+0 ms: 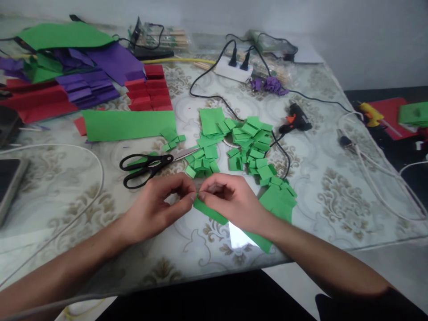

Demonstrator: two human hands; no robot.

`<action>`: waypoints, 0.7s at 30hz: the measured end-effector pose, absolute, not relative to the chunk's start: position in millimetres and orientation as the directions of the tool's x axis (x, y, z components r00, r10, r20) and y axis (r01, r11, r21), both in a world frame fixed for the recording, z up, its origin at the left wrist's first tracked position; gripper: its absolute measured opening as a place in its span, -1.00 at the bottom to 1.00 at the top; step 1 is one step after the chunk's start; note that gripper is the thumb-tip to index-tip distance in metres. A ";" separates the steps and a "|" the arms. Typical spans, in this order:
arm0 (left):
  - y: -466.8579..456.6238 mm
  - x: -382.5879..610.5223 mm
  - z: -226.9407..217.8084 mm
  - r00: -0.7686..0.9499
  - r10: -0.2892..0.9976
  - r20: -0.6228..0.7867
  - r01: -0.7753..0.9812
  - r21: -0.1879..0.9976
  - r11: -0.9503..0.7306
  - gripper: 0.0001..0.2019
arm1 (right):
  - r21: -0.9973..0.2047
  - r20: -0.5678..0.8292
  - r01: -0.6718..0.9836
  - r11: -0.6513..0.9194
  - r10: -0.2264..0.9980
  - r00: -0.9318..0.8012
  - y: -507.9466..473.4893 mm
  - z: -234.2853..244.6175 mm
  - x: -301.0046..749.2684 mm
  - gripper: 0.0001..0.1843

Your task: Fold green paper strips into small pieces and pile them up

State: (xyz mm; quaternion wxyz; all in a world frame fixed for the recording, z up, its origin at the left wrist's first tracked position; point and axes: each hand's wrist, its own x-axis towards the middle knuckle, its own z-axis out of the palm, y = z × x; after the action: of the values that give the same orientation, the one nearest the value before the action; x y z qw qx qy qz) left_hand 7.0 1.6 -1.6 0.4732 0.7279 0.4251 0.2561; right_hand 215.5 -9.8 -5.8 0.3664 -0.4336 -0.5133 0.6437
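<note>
My left hand (160, 205) and my right hand (229, 198) meet fingertip to fingertip at the near middle of the table, both pinching one end of a long green paper strip (214, 214). The strip runs back under my right hand and wrist toward the table's near edge. Just beyond my fingers lies a heap of small cut green paper squares (240, 145). Black-handled scissors (150, 165) lie closed on the table a short way behind my left hand.
A large green sheet (129, 125) lies left of centre, with stacks of red, purple and green paper (76, 84) behind it. A black glue gun (296, 120), a white power strip (234, 69) with cables, and a yellow glue gun (369, 113) sit at the right and back.
</note>
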 end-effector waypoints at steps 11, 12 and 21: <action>5.3 3.1 4.9 0.515 0.855 -0.050 0.358 0.919 -0.163 -0.83 | -0.967 -0.243 0.029 -0.252 0.891 -0.382 -4.1 -5.1 219.7 -0.95; 5.9 2.5 5.0 0.514 0.856 -0.051 0.360 0.919 -0.162 -0.84 | -0.966 -0.248 0.035 -0.255 0.889 -0.386 -3.3 -5.1 220.3 -0.96; 5.8 0.9 4.8 0.523 0.848 -0.078 0.358 0.924 -0.136 -0.84 | -0.956 -0.284 0.046 -0.291 0.868 -0.408 -0.9 -2.4 221.6 -0.95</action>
State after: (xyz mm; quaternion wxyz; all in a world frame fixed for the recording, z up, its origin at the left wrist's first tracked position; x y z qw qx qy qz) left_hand 0.9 5.8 4.8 0.5032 0.7131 0.4230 0.2436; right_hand 221.6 -0.9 -2.4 0.3080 -0.4485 -0.5094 0.6667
